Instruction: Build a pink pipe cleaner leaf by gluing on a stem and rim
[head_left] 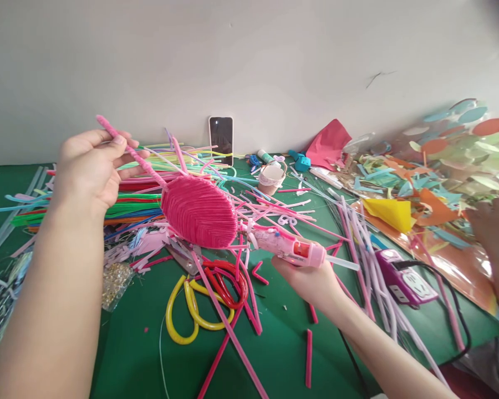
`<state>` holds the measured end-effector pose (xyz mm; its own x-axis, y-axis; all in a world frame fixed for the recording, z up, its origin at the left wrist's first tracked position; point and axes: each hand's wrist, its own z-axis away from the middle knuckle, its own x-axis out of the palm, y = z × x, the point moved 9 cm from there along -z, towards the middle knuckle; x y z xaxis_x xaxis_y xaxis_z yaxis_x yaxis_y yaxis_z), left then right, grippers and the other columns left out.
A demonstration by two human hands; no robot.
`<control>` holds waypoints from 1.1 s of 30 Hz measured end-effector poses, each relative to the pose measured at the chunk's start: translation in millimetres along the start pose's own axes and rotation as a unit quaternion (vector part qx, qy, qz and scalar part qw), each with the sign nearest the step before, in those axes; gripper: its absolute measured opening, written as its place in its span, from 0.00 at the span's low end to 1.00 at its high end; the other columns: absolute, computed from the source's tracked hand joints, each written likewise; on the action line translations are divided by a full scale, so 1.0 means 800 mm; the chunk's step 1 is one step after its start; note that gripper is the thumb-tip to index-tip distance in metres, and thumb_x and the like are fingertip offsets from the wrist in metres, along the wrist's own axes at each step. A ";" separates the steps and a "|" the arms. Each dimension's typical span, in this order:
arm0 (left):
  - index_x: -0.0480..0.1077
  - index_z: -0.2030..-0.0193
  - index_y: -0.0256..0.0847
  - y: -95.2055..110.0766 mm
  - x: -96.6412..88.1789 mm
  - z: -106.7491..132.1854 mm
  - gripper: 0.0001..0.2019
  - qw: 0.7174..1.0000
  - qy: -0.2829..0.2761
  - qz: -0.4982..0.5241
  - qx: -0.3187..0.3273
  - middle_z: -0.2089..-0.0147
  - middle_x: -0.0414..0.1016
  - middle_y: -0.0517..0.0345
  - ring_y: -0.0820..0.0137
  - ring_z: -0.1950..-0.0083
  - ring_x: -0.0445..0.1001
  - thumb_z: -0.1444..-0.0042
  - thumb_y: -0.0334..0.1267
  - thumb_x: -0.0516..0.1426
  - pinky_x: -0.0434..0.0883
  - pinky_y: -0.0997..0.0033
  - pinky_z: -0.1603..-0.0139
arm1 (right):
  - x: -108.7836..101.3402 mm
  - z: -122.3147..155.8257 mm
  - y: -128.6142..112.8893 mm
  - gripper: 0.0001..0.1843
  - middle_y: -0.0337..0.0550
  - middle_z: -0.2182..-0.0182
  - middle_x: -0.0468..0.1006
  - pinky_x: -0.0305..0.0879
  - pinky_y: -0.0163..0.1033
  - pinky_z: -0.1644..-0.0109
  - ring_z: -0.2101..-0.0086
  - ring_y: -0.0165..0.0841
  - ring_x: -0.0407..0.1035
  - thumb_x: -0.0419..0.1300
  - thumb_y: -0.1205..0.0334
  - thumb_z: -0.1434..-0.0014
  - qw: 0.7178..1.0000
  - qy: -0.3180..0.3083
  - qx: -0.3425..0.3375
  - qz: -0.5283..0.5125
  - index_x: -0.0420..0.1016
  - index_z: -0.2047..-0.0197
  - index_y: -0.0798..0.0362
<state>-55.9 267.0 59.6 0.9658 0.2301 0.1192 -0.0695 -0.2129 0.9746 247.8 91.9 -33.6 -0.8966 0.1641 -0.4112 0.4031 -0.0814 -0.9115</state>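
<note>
Between the fingers of my left hand (95,158) is the pink stem of a pipe-cleaner oval (199,213), dark pink with rows of fuzzy stems in a leaf-like pattern. The oval is held up above the table. My right hand (307,277) grips a pink glue gun (291,249) with a clear glue stick poking out of its back. The gun's nozzle points left at the oval's right edge; whether they touch I cannot tell. Below lie scissors with yellow handles (182,318) and another pair with red handles (237,299).
Loose pipe cleaners (137,208) cover the green table (141,354). A phone (222,138) leans on the wall, near a small bucket (271,178). At right are a purple power socket (405,280) with a black cord, paper scraps (424,172) and another person's arm (493,244).
</note>
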 end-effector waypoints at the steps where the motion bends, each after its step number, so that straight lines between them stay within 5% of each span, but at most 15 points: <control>1: 0.70 0.72 0.35 0.000 0.000 -0.001 0.12 1.000 -0.001 0.001 0.000 0.70 0.71 0.59 0.70 0.68 0.78 0.44 0.18 0.51 0.75 0.41 0.47 | -0.001 0.000 -0.001 0.08 0.31 0.83 0.60 0.48 0.32 0.81 0.81 0.25 0.51 0.56 0.65 0.56 1.000 0.001 0.000 0.002 0.57 0.78 0.49; 13: 0.70 0.72 0.34 -0.002 -0.002 -0.001 0.11 1.000 0.006 0.007 -0.001 0.69 0.71 0.57 0.69 0.69 0.78 0.44 0.19 0.52 0.72 0.38 0.44 | -0.012 -0.002 -0.020 0.12 0.32 0.83 0.58 0.48 0.33 0.81 0.81 0.25 0.50 0.57 0.65 0.55 0.999 0.029 -0.041 0.012 0.54 0.80 0.49; 22: 0.70 0.72 0.34 -0.003 -0.002 -0.002 0.11 1.000 0.000 0.011 0.000 0.69 0.70 0.56 0.66 0.64 0.79 0.44 0.20 0.53 0.72 0.42 0.43 | -0.014 -0.001 -0.031 0.08 0.39 0.77 0.74 0.64 0.36 0.73 0.76 0.33 0.66 0.63 0.56 0.49 0.998 0.044 -0.040 -0.019 0.73 0.71 0.51; 33: 0.70 0.72 0.35 -0.004 -0.004 -0.003 0.12 1.000 0.007 0.002 -0.006 0.72 0.71 0.60 0.72 0.71 0.77 0.43 0.18 0.51 0.76 0.44 0.47 | -0.007 -0.004 -0.013 0.09 0.30 0.82 0.59 0.50 0.33 0.79 0.80 0.25 0.52 0.58 0.66 0.55 0.998 0.048 -0.034 -0.028 0.58 0.77 0.49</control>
<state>-59.1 269.3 56.8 0.9620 0.2424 0.1254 -0.0761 -0.2028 0.9762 249.4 94.7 -21.8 -0.8981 0.2603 -0.3545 0.3663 -0.0033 -0.9305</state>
